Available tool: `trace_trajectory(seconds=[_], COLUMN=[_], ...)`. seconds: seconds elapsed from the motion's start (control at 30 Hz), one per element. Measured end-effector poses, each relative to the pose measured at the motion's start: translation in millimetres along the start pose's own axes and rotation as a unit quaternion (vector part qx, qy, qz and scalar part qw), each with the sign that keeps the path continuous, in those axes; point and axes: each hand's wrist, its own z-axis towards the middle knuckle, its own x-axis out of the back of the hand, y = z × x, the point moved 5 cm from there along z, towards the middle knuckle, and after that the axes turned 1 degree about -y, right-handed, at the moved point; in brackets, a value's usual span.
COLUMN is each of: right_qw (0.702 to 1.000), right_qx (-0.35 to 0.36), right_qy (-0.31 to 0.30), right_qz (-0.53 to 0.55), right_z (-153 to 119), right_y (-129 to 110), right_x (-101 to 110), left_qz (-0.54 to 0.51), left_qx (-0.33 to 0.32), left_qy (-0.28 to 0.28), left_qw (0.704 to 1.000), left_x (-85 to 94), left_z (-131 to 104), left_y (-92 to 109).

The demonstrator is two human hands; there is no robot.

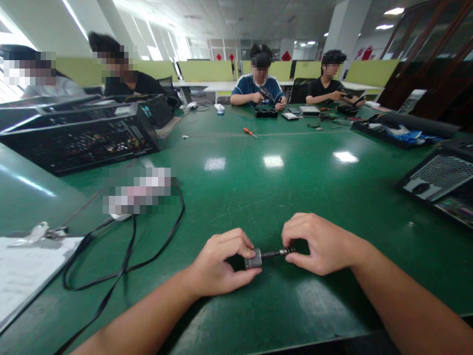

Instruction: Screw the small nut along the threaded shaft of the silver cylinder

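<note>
My left hand (225, 264) pinches a small grey metal cylinder (253, 259) between thumb and fingers, just above the green table. A thin dark rod (271, 254) sticks out of the cylinder's right side. At the rod's far end is a dark ribbed tip (287, 251) that looks like a coil spring. Thumb and fingers of my right hand (320, 244) close around this tip. The two hands face each other with the rod level between them. Whether the tip is a separate piece on the rod cannot be told.
A strap-like black cord (127, 264) trails from a blurred-out object (140, 192) at left, beside a clipboard (33, 276). Black computer cases (96, 133) stand left and right (443, 177). An orange screwdriver (250, 132) lies farther back. Several people sit around the table (236, 197).
</note>
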Motion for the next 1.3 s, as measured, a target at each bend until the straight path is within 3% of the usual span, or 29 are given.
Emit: trace_trajectory(seconds=[0.67,1.0,1.13,1.23,1.3], right_qw=[1.000,1.000,1.000,0.999,0.997], right_qx=[0.002,-0.017,-0.025,-0.038,-0.055], right_qy=[0.001,0.010,0.006,-0.008,-0.024], right_qz=[-0.002,0.002,0.006,0.017,0.041], right_z=[-0.8,-7.9,-14.0,-18.5,-18.1], right_y=[-1.4,4.4,6.9,9.6,16.9], right_x=[3.0,14.0,19.8,24.7,25.1], left_qz=[-0.003,-0.006,-0.053,-0.102,-0.121], left_qx=[0.003,0.006,-0.003,0.033,0.113], left_qy=[0.002,0.012,0.003,0.007,0.034], left_qw=[1.000,1.000,0.999,0.994,0.986], left_x=[0.8,3.6,6.0,10.2,15.4], left_z=[1.4,2.1,1.5,-0.1,-1.0], left_y=[0.6,1.6,4.7,-1.9,-18.8])
